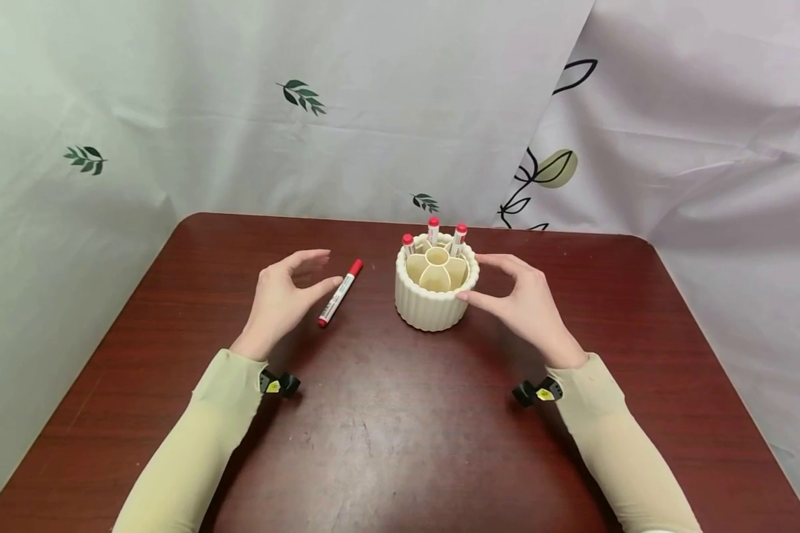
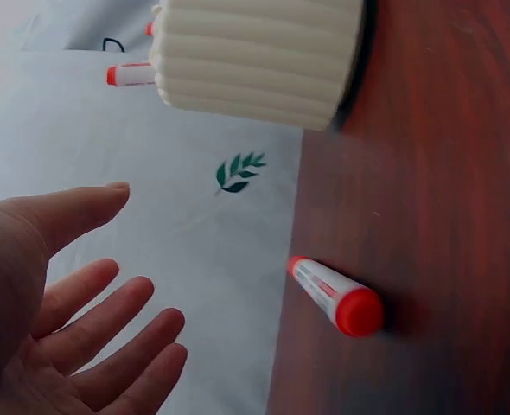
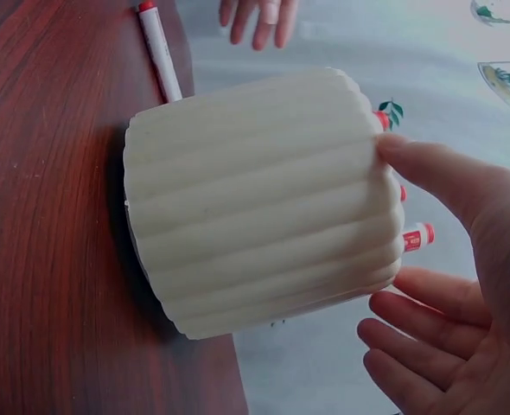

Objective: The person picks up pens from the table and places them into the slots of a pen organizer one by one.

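Note:
A cream, ribbed pen holder (image 1: pixel 433 307) with several compartments stands upright on the table. Three red-capped markers (image 1: pixel 433 231) stick up from its back compartments. At its right side, my right hand (image 1: pixel 523 303) holds the rim between thumb and fingers; in the right wrist view the thumb (image 3: pixel 436 173) lies against the rim's edge. Left of the holder lies a white marker (image 1: pixel 340 295) with red ends. Just beside it hovers my left hand (image 1: pixel 283 300), thumb and fingers spread apart. The left wrist view shows a gap between these fingers and the marker (image 2: pixel 328 294).
The dark reddish-brown table (image 1: pixel 373 429) has rounded back corners. Behind and beside it hangs a pale curtain (image 1: pixel 373 148) with leaf prints. Both wrists carry small black cameras (image 1: pixel 280 383) over light sleeves.

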Action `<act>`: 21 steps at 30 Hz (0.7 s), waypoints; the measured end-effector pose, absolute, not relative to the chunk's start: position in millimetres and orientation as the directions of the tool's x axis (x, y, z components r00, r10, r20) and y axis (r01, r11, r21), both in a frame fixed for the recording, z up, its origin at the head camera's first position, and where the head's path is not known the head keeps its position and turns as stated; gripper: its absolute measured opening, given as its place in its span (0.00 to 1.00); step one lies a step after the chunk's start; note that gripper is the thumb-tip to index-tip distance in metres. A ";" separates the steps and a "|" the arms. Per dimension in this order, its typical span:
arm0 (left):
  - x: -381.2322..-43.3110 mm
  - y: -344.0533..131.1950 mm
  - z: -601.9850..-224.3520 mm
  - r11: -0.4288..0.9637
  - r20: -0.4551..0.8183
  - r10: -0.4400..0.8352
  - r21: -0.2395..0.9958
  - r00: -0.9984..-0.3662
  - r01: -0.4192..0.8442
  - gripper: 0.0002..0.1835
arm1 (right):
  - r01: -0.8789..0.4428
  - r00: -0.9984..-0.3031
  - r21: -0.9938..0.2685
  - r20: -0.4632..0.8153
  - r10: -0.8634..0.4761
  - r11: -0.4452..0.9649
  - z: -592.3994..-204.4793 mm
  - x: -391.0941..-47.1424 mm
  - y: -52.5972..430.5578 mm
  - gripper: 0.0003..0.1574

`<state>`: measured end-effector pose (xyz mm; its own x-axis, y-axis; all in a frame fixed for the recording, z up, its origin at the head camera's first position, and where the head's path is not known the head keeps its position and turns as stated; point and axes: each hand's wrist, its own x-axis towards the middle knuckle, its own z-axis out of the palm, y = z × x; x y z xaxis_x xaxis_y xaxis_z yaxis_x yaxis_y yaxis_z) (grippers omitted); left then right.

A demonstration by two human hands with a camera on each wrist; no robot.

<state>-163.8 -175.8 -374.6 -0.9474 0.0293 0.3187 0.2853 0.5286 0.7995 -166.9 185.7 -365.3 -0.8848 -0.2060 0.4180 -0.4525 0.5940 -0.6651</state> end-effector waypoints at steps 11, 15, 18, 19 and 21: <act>-160.5 -183.4 -389.3 0.631 0.220 0.069 0.746 -0.973 0.213 0.25 | -0.399 -0.914 -0.687 0.348 -0.207 0.607 -367.9 -173.2 177.5 0.57; -160.1 -184.5 -391.8 0.661 0.179 0.080 0.727 -0.981 0.186 0.26 | -0.393 -0.919 -0.690 0.320 -0.231 0.608 -368.7 -176.1 171.1 0.60; -159.4 -185.0 -394.4 0.679 0.147 0.099 0.713 -0.984 0.175 0.27 | -0.374 -0.927 -0.707 0.291 -0.235 0.600 -368.6 -177.8 166.6 0.62; -158.9 -185.0 -395.0 0.686 0.137 0.104 0.707 -0.985 0.171 0.27 | -0.368 -0.930 -0.714 0.282 -0.235 0.596 -368.9 -178.2 165.6 0.62; -158.5 -185.2 -395.9 0.697 0.119 0.112 0.698 -0.987 0.164 0.27 | -0.364 -0.931 -0.722 0.280 -0.233 0.588 -369.5 -178.8 163.8 0.63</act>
<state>-158.5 -185.2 -395.9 -0.9865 0.1124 0.1189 0.1635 0.6968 0.6984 -178.8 163.8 -369.5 -0.9313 -0.2331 0.2801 -0.3644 0.5878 -0.7223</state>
